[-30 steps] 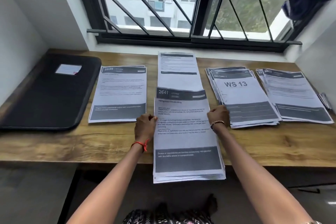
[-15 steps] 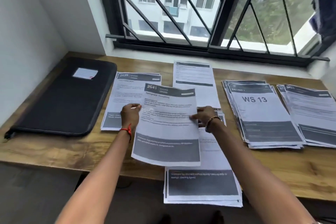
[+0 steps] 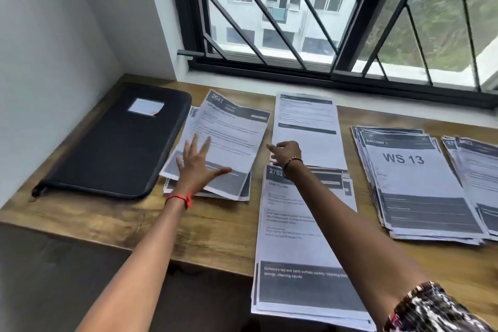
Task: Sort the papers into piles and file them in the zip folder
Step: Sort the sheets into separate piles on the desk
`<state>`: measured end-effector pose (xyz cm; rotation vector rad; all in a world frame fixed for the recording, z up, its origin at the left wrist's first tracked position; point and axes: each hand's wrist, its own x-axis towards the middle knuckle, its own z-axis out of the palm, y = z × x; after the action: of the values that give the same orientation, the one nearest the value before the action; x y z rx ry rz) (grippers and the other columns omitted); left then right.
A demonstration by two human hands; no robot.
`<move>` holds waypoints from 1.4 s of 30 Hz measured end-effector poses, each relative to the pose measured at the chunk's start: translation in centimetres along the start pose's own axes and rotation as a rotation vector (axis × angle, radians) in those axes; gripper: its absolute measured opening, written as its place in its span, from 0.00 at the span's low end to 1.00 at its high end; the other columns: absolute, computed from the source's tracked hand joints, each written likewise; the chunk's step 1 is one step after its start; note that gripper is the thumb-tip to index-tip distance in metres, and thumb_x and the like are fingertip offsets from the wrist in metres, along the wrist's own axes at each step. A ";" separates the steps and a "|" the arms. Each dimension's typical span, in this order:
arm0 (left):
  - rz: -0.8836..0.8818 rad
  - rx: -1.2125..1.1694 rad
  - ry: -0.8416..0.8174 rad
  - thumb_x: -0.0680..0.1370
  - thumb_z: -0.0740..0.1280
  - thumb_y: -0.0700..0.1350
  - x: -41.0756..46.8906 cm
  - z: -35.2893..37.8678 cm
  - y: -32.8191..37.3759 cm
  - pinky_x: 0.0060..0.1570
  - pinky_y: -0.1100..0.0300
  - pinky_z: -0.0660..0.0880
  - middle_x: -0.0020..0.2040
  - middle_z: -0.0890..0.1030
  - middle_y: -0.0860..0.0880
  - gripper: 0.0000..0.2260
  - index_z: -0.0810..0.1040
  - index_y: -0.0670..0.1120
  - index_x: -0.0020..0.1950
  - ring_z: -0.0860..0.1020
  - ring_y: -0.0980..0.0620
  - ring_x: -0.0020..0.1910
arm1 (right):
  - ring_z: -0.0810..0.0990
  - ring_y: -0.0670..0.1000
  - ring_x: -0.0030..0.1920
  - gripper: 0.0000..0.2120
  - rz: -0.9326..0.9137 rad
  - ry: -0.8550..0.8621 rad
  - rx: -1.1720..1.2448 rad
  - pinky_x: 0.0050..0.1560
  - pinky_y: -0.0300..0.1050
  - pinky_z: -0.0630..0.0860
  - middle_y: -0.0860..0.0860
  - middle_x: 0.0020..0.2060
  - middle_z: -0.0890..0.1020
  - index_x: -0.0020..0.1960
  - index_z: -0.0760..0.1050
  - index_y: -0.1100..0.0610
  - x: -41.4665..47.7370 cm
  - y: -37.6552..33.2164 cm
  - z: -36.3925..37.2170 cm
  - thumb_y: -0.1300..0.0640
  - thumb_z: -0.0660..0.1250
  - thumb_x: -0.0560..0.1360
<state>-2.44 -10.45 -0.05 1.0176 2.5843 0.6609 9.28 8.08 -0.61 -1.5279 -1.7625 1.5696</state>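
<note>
The left hand (image 3: 198,167) lies flat, fingers spread, pressing the sheet headed 2641 (image 3: 231,137) askew onto the pile (image 3: 244,192) under it; a moment ago both hands carried it in the air. The right hand (image 3: 285,153) has let go, loosely curled and empty, over the far end of the unsorted stack (image 3: 293,237). One more paper is sorted, I judge; the zip folder (image 3: 116,143) lies closed left of the left hand
</note>
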 end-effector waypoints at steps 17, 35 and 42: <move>-0.066 0.238 -0.250 0.79 0.55 0.61 -2.2 7.2 1.7 0.69 0.34 0.46 0.77 0.38 0.47 0.28 0.48 0.61 0.76 0.43 0.37 0.74 | 0.77 0.50 0.40 0.07 -0.234 0.199 -0.310 0.40 0.37 0.68 0.61 0.41 0.83 0.46 0.81 0.66 -3.4 5.9 -8.4 0.62 0.67 0.72; -0.030 0.177 -0.049 0.68 0.66 0.67 -4.2 6.0 -2.2 0.70 0.40 0.38 0.77 0.37 0.46 0.46 0.48 0.50 0.77 0.35 0.44 0.75 | 0.62 0.56 0.67 0.20 -0.676 -0.174 -0.828 0.61 0.47 0.57 0.49 0.64 0.74 0.65 0.72 0.52 -6.1 5.0 -2.2 0.50 0.66 0.74; -0.180 0.260 -0.155 0.66 0.62 0.71 -4.6 4.5 -5.1 0.68 0.34 0.40 0.76 0.33 0.47 0.48 0.42 0.55 0.77 0.36 0.39 0.74 | 0.57 0.58 0.70 0.32 -0.610 -0.320 -1.144 0.64 0.53 0.56 0.55 0.65 0.71 0.71 0.61 0.53 -6.1 4.3 1.3 0.42 0.66 0.72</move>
<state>-0.24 -15.56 -6.05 0.8542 2.6278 0.1964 12.56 1.50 -2.44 -0.8399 -3.1837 0.4601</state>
